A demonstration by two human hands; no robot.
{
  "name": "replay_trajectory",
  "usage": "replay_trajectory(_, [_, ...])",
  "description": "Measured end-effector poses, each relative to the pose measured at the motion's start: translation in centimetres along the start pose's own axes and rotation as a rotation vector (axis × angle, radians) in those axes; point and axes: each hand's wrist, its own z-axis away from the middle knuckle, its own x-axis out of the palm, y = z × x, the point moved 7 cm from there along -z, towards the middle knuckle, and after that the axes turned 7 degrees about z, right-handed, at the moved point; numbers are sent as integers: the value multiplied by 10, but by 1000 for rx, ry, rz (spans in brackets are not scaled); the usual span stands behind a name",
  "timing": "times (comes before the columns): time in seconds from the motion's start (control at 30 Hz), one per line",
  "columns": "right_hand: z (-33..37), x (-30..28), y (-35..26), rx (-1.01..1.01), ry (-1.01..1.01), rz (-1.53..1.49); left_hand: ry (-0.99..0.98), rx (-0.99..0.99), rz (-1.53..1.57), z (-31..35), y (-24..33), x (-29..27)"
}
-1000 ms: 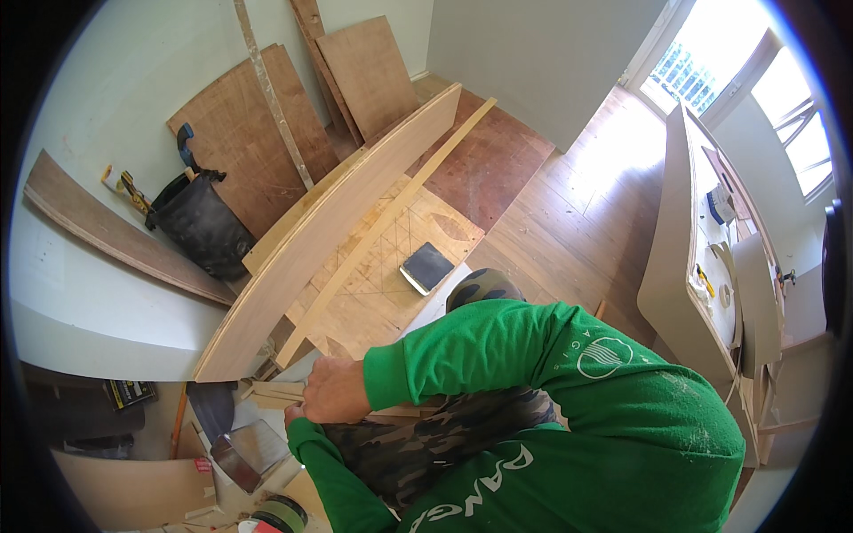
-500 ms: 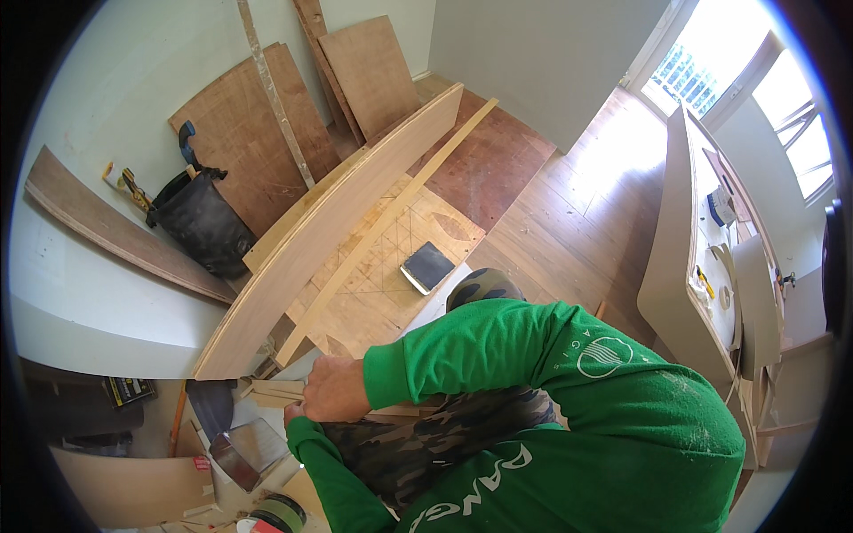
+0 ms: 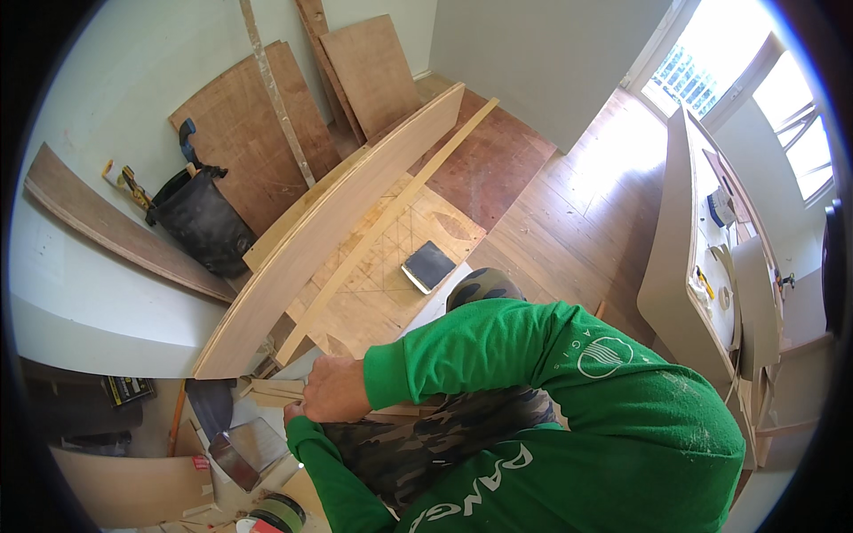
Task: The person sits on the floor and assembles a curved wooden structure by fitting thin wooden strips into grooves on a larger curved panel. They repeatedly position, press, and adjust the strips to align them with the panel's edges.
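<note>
My right hand is closed in front of my body, with its back toward the view and its fingertips hidden. Just below and left of it is my left hand, mostly covered by the green cuff, its fingers pressed together. Both hands meet at the end of some thin pale wood strips; what they grip is hidden. Beyond them, a long pale board stands on edge. Beside it, a narrow wood strip lies across a pencil-marked plywood sheet. A dark-topped block rests on that sheet.
A black bucket with tools stands by the left wall, near leaning plywood panels. Lower left are a metal blade-like tool and a roll of tape. A long pale panel carrying small tools stands at right.
</note>
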Motion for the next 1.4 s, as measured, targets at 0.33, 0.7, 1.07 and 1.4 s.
replay_trajectory(0.33, [2, -6, -1, -7, -4, -9, 4, 2, -5, -1, 1, -1])
replay_trajectory(0.7, [4, -8, -1, -15, -27, 13, 12, 2, -15, -4, 0, -3])
replay_trajectory(1.07, [3, -3, 1, 3, -43, -17, 31, -1, -9, -4, -1, -8])
replay_trajectory(1.4, [8, -20, 1, -2, -16, 7, 57, 10, 13, -3, 3, -8])
